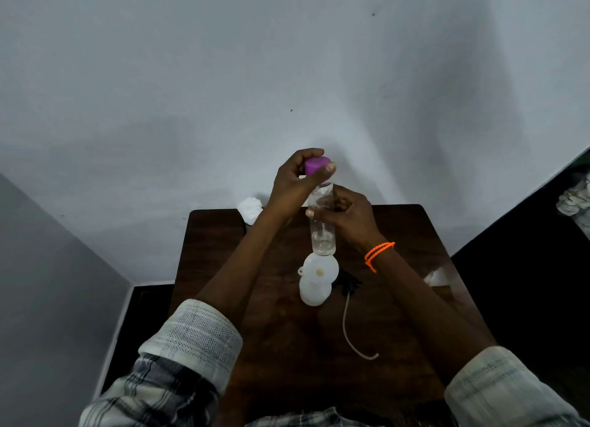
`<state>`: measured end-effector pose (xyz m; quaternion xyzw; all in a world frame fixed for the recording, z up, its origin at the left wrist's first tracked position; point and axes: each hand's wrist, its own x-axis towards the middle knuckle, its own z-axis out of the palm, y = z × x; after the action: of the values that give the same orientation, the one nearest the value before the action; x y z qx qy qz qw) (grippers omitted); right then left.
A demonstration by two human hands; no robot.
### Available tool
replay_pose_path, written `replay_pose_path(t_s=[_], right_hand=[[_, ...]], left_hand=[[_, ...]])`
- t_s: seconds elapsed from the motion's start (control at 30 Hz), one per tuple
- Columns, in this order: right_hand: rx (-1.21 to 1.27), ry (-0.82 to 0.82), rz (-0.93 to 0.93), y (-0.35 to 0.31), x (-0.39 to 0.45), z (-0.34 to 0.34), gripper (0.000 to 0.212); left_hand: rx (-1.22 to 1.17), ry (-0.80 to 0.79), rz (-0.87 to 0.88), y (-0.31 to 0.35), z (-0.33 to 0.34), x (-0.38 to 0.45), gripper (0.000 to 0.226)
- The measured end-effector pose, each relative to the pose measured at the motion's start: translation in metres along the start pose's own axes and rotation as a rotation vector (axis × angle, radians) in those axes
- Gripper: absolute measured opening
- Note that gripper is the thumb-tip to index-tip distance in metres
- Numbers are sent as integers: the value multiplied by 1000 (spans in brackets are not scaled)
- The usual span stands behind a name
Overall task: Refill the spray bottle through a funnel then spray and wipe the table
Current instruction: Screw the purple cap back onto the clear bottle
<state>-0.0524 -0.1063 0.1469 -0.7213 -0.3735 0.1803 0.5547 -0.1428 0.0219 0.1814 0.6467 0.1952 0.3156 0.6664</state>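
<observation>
Sleeves frame the desk. Left hand grip pinches purple cap; right hand grip wraps clear water bottle held above funnel seated in spray bottle. Sprayer head lies alongside. Pouring, spraying, wiping remain.

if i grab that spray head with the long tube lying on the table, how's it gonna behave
The tube probably flops: it is thin and lies in a curve on the table. It would likely dangle and swing below the black spray head. Both look small and plastic, so probably light, though the tube's free end could drag or drip.
</observation>
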Motion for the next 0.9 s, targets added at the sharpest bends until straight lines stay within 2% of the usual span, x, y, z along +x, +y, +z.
replay_pose_path(t_s=[0.13, 0.33, 0.5, 0.67, 0.8, 0.9], right_hand=[[43, 18, 24, 1, 2, 2, 43], [107, 5, 34, -1, 4, 2, 47], [103, 21, 60, 1, 3, 5, 47], [-31, 72, 39, -5, 2, 8, 47], [-183, 93, -11, -5, 3, 7, 47], [-201, 97, -8, -3, 3, 7, 46]], left_hand=[[-69, 36, -10, 0, 2, 1, 60], [-115, 52, -5, -8, -4, 2, 38], [-95, 28, -24, -9, -7, 2, 41], [59, 0, 84, -4, -9, 4, 40], [113, 157, 92, -2, -9, 3, 42], [126, 167, 104, -6, -9, 4, 45]])
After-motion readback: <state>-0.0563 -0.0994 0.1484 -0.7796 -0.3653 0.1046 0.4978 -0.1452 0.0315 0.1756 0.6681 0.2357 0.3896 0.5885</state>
